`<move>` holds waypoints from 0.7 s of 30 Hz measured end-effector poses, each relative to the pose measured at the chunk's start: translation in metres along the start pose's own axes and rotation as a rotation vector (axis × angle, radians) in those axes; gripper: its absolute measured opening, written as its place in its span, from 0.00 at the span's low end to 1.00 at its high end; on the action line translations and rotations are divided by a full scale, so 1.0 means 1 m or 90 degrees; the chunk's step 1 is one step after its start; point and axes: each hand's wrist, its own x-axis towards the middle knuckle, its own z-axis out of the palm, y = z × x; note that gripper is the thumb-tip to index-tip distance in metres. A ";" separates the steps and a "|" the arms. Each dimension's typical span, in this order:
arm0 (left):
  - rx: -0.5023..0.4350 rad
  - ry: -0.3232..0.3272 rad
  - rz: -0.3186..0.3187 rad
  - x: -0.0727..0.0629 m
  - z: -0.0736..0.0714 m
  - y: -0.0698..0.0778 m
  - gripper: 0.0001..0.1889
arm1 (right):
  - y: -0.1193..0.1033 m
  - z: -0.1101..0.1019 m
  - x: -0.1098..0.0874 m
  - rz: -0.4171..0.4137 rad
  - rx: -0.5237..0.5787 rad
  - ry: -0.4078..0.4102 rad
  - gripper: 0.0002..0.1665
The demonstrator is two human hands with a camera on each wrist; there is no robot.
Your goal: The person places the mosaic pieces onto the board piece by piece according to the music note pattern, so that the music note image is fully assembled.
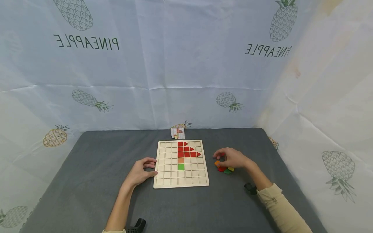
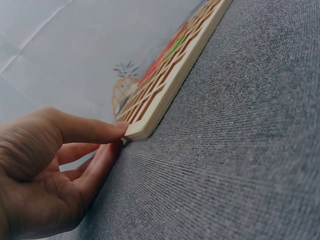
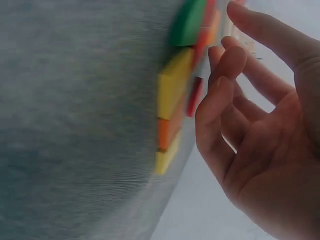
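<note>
A pale wooden grid board (image 1: 166,182) lies on the grey table, with red squares and triangles, an orange square (image 1: 181,160) and a green square (image 1: 181,167) set in its cells. At its left edge rests my left hand (image 1: 139,173), thumb and fingertips touching the rim a little apart from each other. The left wrist view shows the thumb (image 2: 95,129) at the board's corner. Over a small pile of colored pieces hovers my right hand (image 1: 233,158), its fingers loosely bent and apart from the thumb. Beneath it are yellow (image 3: 172,82), green (image 3: 189,22), orange and red pieces.
A small pattern card (image 1: 177,133) stands behind the board at the table's far edge. Black wrist devices (image 1: 250,188) are worn near both hands. Cloth printed with pineapples (image 1: 186,64) hangs around the table.
</note>
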 end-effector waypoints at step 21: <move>-0.004 -0.004 0.006 -0.001 -0.001 -0.001 0.26 | 0.003 0.007 0.006 0.015 -0.005 0.022 0.16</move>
